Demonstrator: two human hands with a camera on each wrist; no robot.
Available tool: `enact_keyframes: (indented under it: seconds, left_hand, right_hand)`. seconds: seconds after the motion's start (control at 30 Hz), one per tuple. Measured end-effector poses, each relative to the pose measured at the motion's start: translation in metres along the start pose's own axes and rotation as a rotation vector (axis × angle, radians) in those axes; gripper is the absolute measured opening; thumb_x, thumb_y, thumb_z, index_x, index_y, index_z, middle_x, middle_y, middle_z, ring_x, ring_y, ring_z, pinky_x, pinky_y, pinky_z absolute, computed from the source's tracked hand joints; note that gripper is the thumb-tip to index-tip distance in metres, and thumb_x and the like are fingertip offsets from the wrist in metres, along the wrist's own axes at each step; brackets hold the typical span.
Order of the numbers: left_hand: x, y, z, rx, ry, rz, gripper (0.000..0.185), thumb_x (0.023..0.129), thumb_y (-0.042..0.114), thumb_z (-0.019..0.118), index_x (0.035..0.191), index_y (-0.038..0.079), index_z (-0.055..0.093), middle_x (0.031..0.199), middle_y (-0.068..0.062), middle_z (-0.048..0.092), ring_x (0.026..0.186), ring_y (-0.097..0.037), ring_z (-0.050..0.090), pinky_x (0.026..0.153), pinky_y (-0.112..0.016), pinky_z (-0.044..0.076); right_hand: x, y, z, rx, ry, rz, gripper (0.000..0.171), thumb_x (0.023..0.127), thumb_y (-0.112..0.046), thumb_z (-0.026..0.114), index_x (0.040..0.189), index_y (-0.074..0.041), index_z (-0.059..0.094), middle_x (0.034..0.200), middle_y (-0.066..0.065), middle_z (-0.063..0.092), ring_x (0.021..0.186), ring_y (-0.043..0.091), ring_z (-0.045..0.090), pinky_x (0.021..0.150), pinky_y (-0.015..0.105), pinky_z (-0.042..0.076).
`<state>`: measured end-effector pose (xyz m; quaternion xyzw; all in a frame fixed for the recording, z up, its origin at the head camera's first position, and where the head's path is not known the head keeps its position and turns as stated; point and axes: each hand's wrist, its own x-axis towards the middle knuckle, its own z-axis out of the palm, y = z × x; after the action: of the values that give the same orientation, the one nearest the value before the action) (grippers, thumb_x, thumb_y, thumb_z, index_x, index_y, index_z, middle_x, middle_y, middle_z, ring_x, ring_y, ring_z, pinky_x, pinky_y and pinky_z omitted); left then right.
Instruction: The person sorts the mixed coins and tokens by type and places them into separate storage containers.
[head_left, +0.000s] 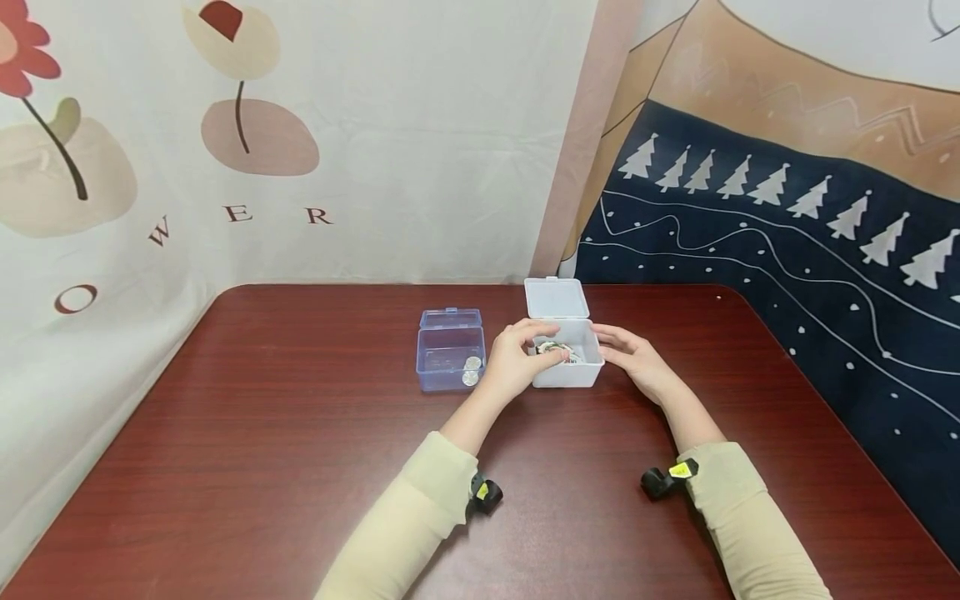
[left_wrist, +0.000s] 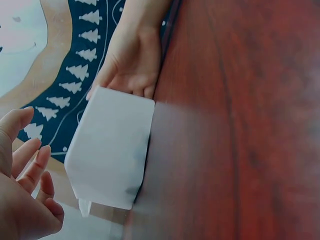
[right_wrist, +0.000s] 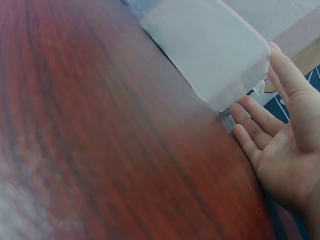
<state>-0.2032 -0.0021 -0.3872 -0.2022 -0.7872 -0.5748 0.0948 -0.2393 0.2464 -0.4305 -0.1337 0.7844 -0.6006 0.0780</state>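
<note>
A small white box (head_left: pixel 566 377) stands on the table with its lid raised at the back. Inside it lies a jumble of small light-coloured items (head_left: pixel 572 353), too small to tell apart. My left hand (head_left: pixel 516 358) is at the box's left side, thumb and fingertips over the opening, parted and with nothing visible between them. On the opposite side my right hand (head_left: pixel 636 360) touches the box wall with its fingertips, the fingers fairly straight. Left of the white box, a clear blue box (head_left: pixel 438 382) also has its lid up and contains silver coin-like discs (head_left: pixel 471 372).
The dark red wooden table (head_left: pixel 315 433) ends at a back edge just behind both boxes. Behind it hangs a pale flower-printed cloth (head_left: pixel 420 167), and at the right a navy cloth with white trees (head_left: pixel 780 250). Each sleeve has a black camera at the wrist.
</note>
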Motion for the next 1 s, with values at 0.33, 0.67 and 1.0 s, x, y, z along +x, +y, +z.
enact_keyframes:
  seconds: [0.33,0.67,1.0]
  left_hand:
    - [-0.021,0.008,-0.005,-0.030,-0.079,0.076,0.036,0.076,0.012,0.080,0.111,0.007,0.072,0.107,-0.001,0.066,0.099,-0.032,0.053,0.080,-0.041,0.046]
    - [-0.040,0.010,-0.017,-0.036,-0.136,0.126,0.041,0.074,0.012,0.083,0.113,0.008,0.071,0.106,0.000,0.066,0.098,-0.033,0.051,0.084,-0.049,0.044]
    - [-0.054,0.004,-0.028,0.042,-0.232,0.170,0.048,0.072,0.019,0.085,0.117,0.009,0.070,0.109,0.008,0.063,0.102,-0.013,0.048,0.088,-0.042,0.042]
  right_hand:
    - [0.000,0.000,0.001,0.017,0.002,-0.003,0.049,0.094,-0.016,0.061,0.140,-0.005,0.046,0.140,0.019,0.047,0.125,0.026,0.044,0.105,0.048,0.030]
    - [-0.001,-0.001,0.001,0.026,0.012,0.013,0.050,0.094,-0.016,0.062,0.141,-0.005,0.046,0.140,0.018,0.047,0.126,0.027,0.044,0.105,0.050,0.028]
    - [0.000,-0.001,0.002,0.026,0.010,0.009,0.051,0.094,-0.017,0.062,0.141,-0.005,0.046,0.140,0.020,0.046,0.126,0.027,0.044,0.105,0.051,0.028]
